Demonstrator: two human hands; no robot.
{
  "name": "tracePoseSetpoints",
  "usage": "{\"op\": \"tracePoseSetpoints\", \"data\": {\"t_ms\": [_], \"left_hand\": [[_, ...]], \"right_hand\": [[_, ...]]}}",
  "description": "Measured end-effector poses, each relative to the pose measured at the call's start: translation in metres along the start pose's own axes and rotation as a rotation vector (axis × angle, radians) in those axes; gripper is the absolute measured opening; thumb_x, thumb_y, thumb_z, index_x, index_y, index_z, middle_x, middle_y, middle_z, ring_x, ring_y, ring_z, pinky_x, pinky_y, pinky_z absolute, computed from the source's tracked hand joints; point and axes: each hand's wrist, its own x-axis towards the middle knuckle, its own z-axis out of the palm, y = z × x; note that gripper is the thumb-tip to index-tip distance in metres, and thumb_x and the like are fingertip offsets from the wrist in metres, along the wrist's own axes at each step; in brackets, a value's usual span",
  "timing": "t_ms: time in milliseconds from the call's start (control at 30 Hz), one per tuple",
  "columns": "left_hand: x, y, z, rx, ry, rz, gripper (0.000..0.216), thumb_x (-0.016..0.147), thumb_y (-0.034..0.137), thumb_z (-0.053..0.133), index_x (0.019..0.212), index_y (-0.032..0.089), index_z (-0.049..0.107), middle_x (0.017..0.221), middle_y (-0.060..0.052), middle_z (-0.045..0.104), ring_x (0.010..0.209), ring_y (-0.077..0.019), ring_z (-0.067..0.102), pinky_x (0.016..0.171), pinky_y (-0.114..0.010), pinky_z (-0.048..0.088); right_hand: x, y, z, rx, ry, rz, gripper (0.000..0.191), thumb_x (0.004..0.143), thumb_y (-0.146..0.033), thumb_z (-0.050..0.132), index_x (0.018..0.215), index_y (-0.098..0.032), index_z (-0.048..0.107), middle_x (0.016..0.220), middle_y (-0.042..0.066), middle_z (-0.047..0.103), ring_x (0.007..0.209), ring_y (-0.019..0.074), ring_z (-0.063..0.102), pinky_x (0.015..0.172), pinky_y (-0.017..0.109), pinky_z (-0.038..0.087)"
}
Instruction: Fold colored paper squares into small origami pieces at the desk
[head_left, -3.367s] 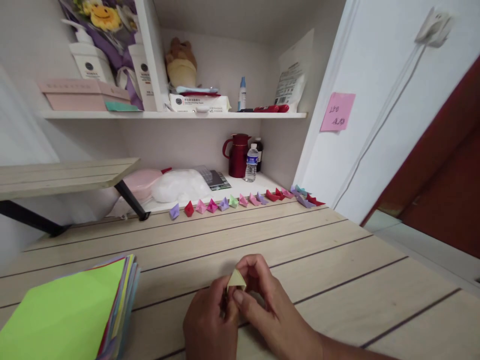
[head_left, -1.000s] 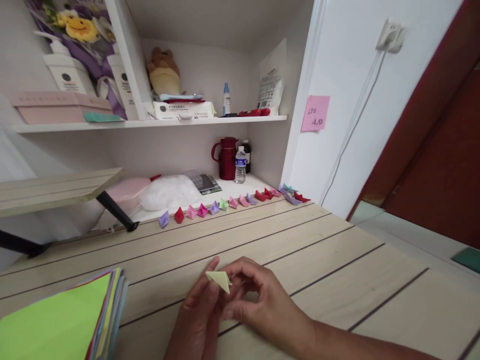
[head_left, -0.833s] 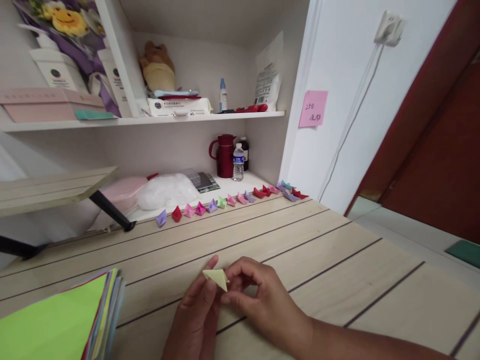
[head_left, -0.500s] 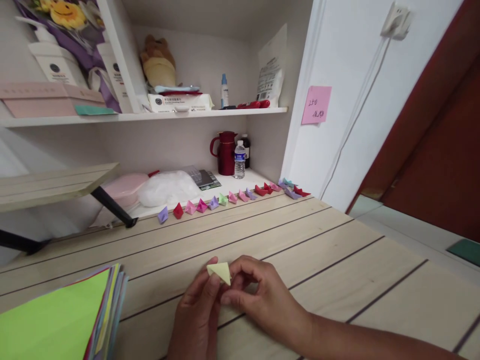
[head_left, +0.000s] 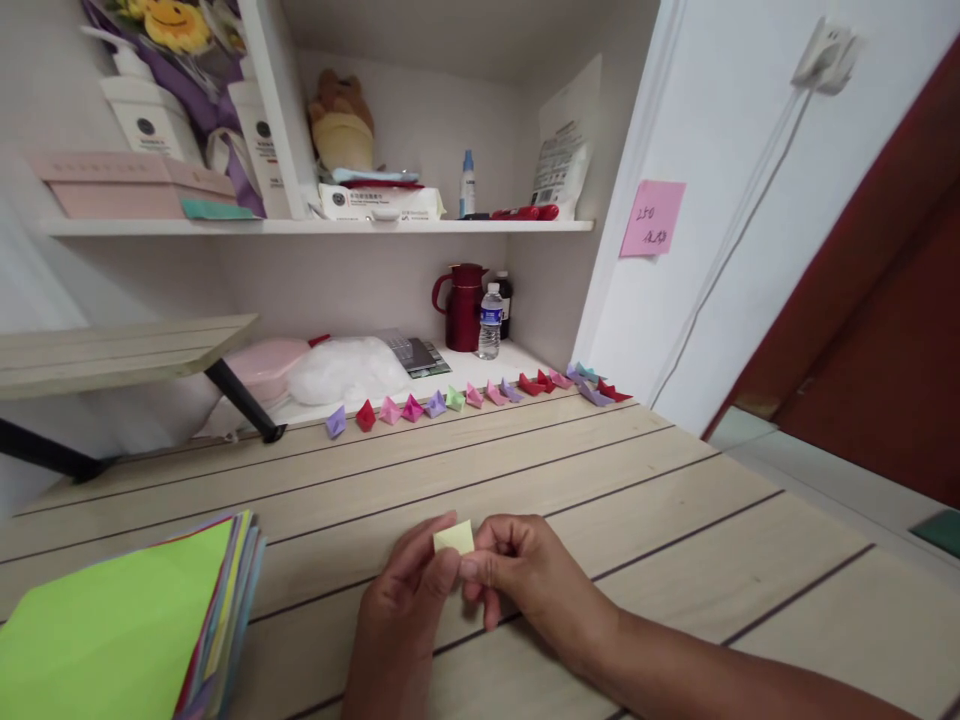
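A small folded piece of pale yellow paper [head_left: 454, 537] is held up just above the wooden tabletop. My left hand [head_left: 409, 590] pinches it from the left, thumb in front and fingers behind. From the right, my right hand [head_left: 525, 575] grips its lower right corner between thumb and forefinger; the other fingers curl below. Part of the paper is hidden behind my thumbs. Beyond my hands, a row of small folded paper boats [head_left: 436, 404] in purple, red, pink and green stands along the table's far edge.
A stack of coloured paper [head_left: 120, 620], bright green on top, lies at the near left. Behind it stands a small wooden riser [head_left: 120, 350] on black legs. A water bottle [head_left: 490, 322] and a dark red jug [head_left: 463, 308] stand in the shelf unit past the table.
The yellow paper has gone from a triangular look to a small rectangular one. My right thumb has come up to its corner. The whole view has shifted slightly.
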Motion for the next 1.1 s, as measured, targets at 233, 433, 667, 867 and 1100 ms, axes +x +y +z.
{"op": "tracePoseSetpoints", "data": {"t_ms": [233,433,667,867,1100], "left_hand": [[-0.005,0.010,-0.002,0.058,-0.031,-0.053,0.022,0.069,0.041,0.080,0.076,0.020,0.078,0.072,-0.001,0.071,0.077,-0.0180,0.061,0.080,-0.029,0.047],[-0.011,0.022,0.004,-0.219,-0.268,-0.187,0.027,0.077,0.041,0.074,0.066,0.017,0.071,0.068,-0.003,0.065,0.076,-0.0180,0.059,0.079,-0.031,0.048],[0.004,0.009,-0.002,-0.082,-0.215,-0.068,0.032,0.070,0.041,0.079,0.089,0.016,0.075,0.076,-0.004,0.070,0.070,-0.0161,0.060,0.071,-0.030,0.049],[0.011,-0.002,-0.010,0.114,-0.162,0.048,0.030,0.068,0.046,0.078,0.075,0.017,0.075,0.062,-0.002,0.067,0.066,-0.0156,0.060,0.068,-0.027,0.047],[0.002,0.005,-0.009,0.274,-0.024,0.118,0.020,0.073,0.037,0.074,0.061,0.021,0.071,0.061,0.003,0.062,0.063,-0.0121,0.054,0.065,-0.022,0.042]], "right_hand": [[0.003,0.004,0.001,0.063,-0.057,0.063,0.046,0.061,-0.051,0.085,0.061,-0.015,0.056,0.052,0.000,0.065,0.037,0.0080,0.052,0.037,0.018,0.037],[0.002,0.003,-0.001,0.069,-0.096,0.005,0.041,0.065,-0.045,0.085,0.060,-0.014,0.058,0.051,0.001,0.067,0.032,0.0072,0.051,0.032,0.016,0.032],[0.008,0.006,0.002,0.129,0.009,-0.025,0.038,0.067,-0.042,0.085,0.061,-0.013,0.060,0.052,0.003,0.068,0.034,0.0061,0.050,0.034,0.015,0.034],[0.007,0.005,0.002,0.131,0.036,-0.028,0.038,0.067,-0.042,0.084,0.062,-0.013,0.060,0.055,0.004,0.068,0.035,0.0061,0.049,0.035,0.016,0.032],[0.006,0.006,-0.004,-0.055,-0.005,-0.070,0.036,0.069,-0.040,0.084,0.064,-0.015,0.058,0.057,0.000,0.065,0.047,0.0088,0.054,0.047,0.019,0.039]]}}
